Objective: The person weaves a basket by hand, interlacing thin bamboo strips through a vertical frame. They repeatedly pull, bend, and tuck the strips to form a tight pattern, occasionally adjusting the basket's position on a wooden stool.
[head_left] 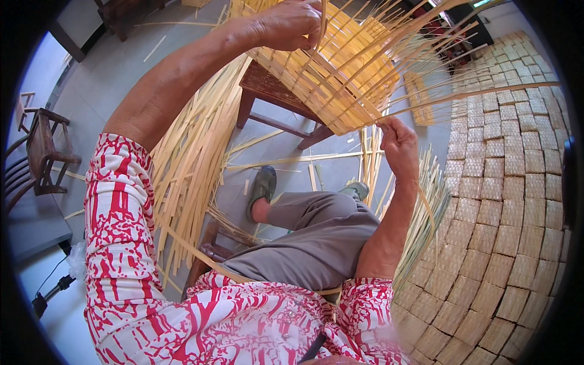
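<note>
A half-woven bamboo basket (350, 55) rests tilted on a dark wooden stool (277, 91), its long loose strips fanning out to the upper right. Over its upper left side, my left hand (292, 25) is closed on a thin bamboo strip (323, 27). My right hand (400, 145) pinches a long strip at the basket's near right corner. That long bamboo strip (474, 94) runs out to the right past the other loose ends. Part of what my left fingers grip is hidden behind the knuckles.
Bundles of cut bamboo strips (191, 176) lean and lie to the left, with another bundle (426, 210) beside my right forearm. Rows of woven bamboo pieces (499, 201) cover the right side. A wooden chair (45, 149) stands at the far left. Scattered strips lie on the grey floor.
</note>
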Available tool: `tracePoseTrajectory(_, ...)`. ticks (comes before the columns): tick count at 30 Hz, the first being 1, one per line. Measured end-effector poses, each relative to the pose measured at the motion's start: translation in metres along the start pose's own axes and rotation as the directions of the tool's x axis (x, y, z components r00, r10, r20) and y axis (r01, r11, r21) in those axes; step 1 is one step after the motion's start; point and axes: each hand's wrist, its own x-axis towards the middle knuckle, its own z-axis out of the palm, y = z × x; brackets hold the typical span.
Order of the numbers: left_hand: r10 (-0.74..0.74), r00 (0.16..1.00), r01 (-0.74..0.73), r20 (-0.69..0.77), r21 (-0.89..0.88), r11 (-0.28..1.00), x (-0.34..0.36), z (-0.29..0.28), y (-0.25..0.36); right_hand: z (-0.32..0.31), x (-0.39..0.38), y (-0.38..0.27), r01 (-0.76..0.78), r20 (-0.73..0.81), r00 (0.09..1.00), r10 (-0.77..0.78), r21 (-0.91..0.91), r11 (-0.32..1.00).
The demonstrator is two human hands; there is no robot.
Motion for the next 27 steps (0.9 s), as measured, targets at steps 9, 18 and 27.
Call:
tracePoseTrajectory(9, -0.23, 0.932, 0.219, 0.281, 0.07, 0.973, 0.009, -0.007, 0.011, 0.006, -0.001, 0.005, 0.011, -0.139, 0.99, -0.016, -0.036, 0.999)
tracePoseTrajectory(18, -0.15, 0.839, 0.224, -0.523, 0.079, 0.971, -0.049, -0.027, 0.054, 0.015, -0.002, -0.009, -0.022, -0.093, 0.995, 0.025, 0.025, 0.999)
tracePoseTrajectory(27, -0.53, 0.814, 0.5, -0.238, -0.178, 0.848, -0.027, 0.051, 0.089, 0.022, -0.001, -0.006, 0.018, -0.087, 0.996, -0.003, 0.166, 0.986)
